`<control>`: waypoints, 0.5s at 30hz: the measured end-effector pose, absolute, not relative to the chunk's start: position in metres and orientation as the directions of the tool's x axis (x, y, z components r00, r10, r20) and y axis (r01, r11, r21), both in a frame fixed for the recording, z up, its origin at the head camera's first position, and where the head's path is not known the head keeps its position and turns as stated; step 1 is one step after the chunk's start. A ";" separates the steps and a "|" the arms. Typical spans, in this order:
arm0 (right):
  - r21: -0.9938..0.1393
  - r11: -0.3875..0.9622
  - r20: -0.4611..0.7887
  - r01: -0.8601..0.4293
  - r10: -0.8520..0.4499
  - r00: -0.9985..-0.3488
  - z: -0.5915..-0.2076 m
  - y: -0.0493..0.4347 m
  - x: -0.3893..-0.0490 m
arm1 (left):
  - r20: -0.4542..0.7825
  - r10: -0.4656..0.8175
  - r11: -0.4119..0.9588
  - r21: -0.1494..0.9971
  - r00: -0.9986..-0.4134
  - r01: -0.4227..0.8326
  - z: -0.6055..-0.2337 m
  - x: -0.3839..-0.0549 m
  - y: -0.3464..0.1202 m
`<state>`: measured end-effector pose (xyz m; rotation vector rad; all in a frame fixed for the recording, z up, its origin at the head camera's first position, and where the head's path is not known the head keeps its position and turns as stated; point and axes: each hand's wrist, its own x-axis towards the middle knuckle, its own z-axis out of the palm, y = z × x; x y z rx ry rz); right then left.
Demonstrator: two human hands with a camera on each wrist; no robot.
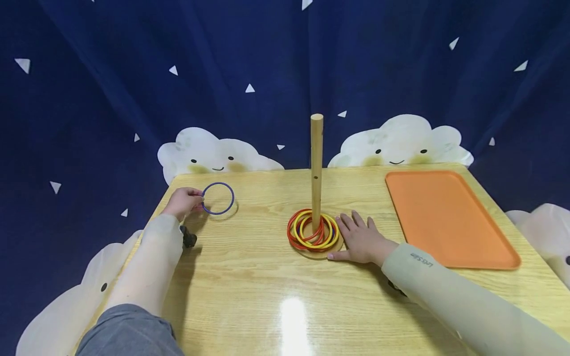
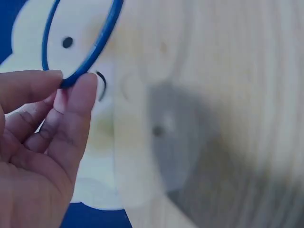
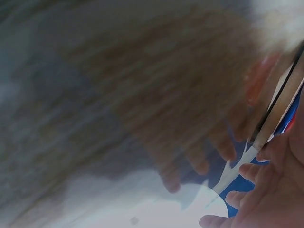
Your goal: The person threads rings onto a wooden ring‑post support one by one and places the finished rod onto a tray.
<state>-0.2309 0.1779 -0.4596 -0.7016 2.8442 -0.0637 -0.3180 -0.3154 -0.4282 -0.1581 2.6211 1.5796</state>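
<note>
Between thumb and fingertips, my left hand (image 1: 184,201) pinches a thin blue ring (image 1: 232,198), held above the left part of the table. In the left wrist view the pinch on the blue ring (image 2: 102,40) shows closely. A wooden peg (image 1: 316,173) rises from a round wooden base (image 1: 313,255) near the middle. Several red and yellow rings (image 1: 333,241) lie round the foot of the peg, with a bit of blue among them. My right hand (image 1: 362,242) has its fingers spread, thumb and fingertips at the base's right edge. The right wrist view shows part of my right hand (image 3: 270,190).
An orange tray (image 1: 451,217) lies on the right side of the wooden table (image 1: 249,287). Behind the table hangs a dark blue curtain (image 1: 249,44) with white clouds and triangles.
</note>
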 end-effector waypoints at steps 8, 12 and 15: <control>-0.098 0.888 -0.201 -0.450 -0.461 -0.865 -0.458 0.177 -0.230 | -0.046 0.008 0.038 0.998 -0.999 -0.046 -0.393 -0.319 -0.288; -0.098 0.888 -0.200 -0.450 -0.461 -0.865 -0.458 0.177 -0.230 | 0.079 0.046 -0.157 0.985 -0.996 0.071 -0.359 -0.315 -0.259; -0.095 0.889 -0.198 -0.449 -0.459 -0.866 -0.459 0.177 -0.231 | 0.171 0.078 -0.291 0.946 -0.982 0.142 -0.329 -0.310 -0.231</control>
